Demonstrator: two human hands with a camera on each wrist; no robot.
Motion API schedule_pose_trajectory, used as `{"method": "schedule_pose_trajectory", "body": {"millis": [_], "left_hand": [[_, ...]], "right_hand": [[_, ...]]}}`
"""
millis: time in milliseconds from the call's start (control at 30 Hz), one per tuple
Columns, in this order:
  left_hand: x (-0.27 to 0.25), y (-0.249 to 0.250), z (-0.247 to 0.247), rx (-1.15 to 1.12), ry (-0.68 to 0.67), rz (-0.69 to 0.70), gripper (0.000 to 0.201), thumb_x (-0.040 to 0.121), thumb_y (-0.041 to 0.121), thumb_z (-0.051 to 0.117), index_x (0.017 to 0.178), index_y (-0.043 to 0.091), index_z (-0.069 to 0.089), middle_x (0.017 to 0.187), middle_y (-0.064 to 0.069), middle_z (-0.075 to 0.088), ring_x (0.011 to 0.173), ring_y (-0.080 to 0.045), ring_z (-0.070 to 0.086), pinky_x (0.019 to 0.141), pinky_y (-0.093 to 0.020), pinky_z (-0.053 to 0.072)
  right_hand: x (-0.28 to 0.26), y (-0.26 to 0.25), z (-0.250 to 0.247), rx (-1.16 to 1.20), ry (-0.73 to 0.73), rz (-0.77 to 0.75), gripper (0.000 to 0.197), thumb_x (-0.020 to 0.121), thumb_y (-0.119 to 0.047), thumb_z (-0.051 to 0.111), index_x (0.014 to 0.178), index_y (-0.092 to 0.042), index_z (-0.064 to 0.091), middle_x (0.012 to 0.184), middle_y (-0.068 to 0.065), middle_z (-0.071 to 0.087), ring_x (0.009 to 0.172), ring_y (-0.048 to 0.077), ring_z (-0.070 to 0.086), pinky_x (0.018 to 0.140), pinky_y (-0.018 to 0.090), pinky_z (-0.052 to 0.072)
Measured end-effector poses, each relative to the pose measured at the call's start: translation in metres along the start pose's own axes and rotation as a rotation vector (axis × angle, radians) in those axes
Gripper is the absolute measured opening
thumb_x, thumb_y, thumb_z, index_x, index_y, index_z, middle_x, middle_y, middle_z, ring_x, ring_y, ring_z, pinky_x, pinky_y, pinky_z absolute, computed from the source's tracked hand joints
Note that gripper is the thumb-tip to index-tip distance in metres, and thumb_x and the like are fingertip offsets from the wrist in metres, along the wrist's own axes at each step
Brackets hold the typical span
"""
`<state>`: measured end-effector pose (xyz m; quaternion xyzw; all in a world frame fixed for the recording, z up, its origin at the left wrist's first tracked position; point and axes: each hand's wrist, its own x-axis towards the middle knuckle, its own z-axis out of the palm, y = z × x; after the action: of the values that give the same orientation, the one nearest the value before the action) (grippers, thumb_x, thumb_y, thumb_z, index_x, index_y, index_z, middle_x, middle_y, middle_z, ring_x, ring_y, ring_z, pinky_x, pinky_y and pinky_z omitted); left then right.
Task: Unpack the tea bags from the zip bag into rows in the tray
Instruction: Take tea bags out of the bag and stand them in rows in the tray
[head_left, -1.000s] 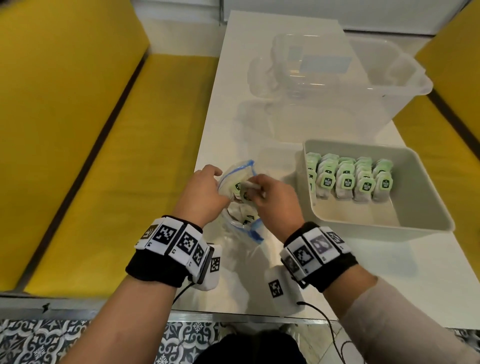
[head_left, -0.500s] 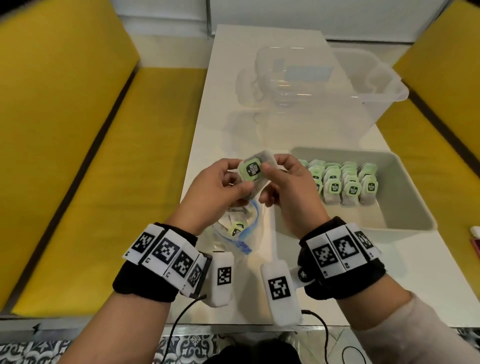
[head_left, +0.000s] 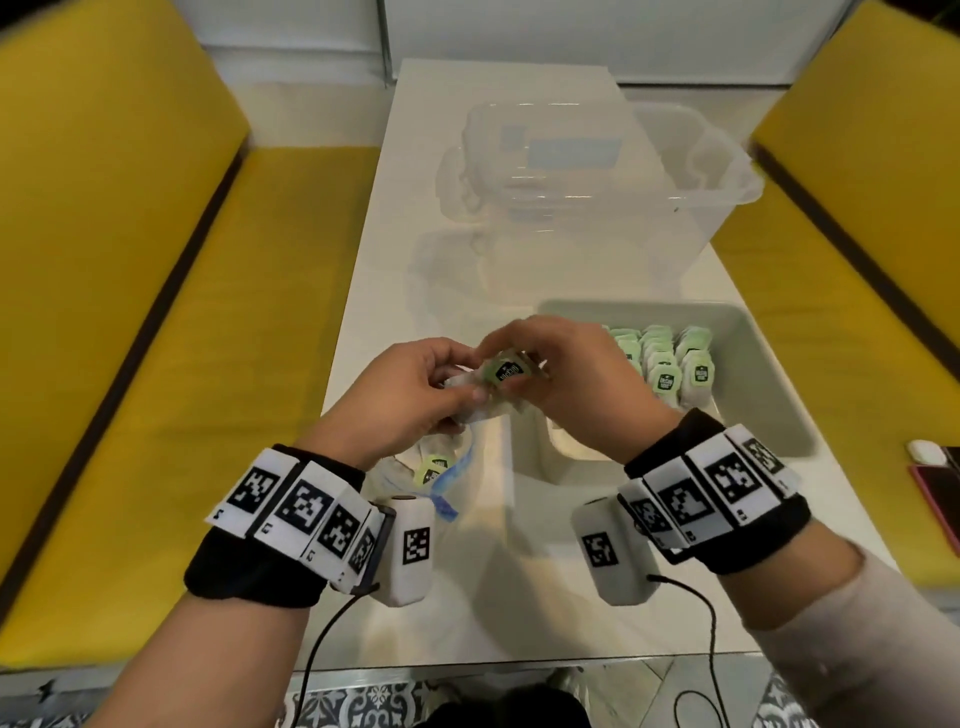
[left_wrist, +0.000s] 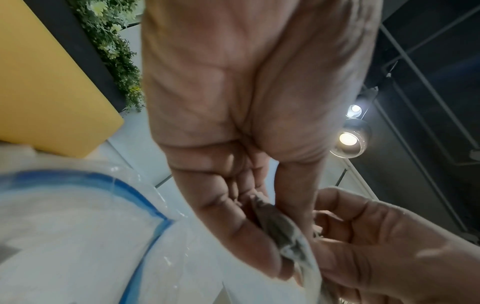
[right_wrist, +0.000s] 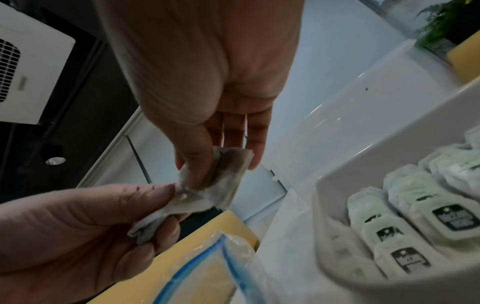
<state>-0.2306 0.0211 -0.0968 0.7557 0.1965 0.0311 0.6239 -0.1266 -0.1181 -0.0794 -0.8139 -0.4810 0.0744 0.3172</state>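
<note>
Tea bag (head_left: 506, 373), one item: white paper pouch with green tag, held in the air between both hands above the near left corner of the tray, clear of the desk. Right hand (head_left: 566, 382) pinches the tagged end between thumb and fingertips; left hand (head_left: 410, 400) pinches the crumpled opposite end between thumb and forefinger. The wrist views show the pouch bent and creased between the two grips, not flat.

Step in hand, as judged: straightening or separating the pouch just outside the bag, ahead of placing it. Next move calls for the left hand to let go, and the right hand to carry the pouch over the tray wall and stand it tag-forward at the near end of a row, in line with its neighbours; a creased pouch may lean or topple the ones beside it.

Zip bag (head_left: 441, 467), clear with blue seal: lies on the desk below and just behind the left hand, mouth open, at least one green-tagged tea bag left inside; full count not legible.

Tray (head_left: 769, 395), grey, right of the hands: rows of tea bags (head_left: 665, 364) standing at its far left part, near and right floor bare.

Desk (head_left: 519, 597): white, glossy.

Clear storage tub (head_left: 691, 176): far end of desk, well apart from the work.

Yellow benches (head_left: 156, 364): either side of the desk
</note>
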Motion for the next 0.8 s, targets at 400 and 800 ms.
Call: {"method": "schedule_pose_trajectory", "body": {"millis": [400,800], "left_hand": [[0.023,-0.01,0.037,0.003,0.121,-0.026,0.011,0.09,0.011,0.058,0.096,0.017,0.064,0.086,-0.004,0.065,0.069,-0.01,0.06,0.065,-0.026,0.056],[0.028,-0.015,0.058,0.049,0.155,-0.089,0.01,0.091,0.019,0.056,0.091,0.011,0.062,0.085,-0.008,0.067,0.074,-0.012,0.061,0.072,-0.029,0.055]], "right_hand": [[0.014,0.076,-0.065,0.003,-0.033,0.216,0.013,0.073,-0.015,0.079,0.076,-0.018,0.066,0.067,-0.012,0.058,0.062,0.002,0.051,0.058,0.013,0.039],[0.052,0.115,-0.042,-0.408,-0.676,0.222,0.01,0.085,-0.01,0.06,0.088,-0.019,0.062,0.076,-0.008,0.061,0.058,0.009,0.055,0.05,0.018,0.039]]}}
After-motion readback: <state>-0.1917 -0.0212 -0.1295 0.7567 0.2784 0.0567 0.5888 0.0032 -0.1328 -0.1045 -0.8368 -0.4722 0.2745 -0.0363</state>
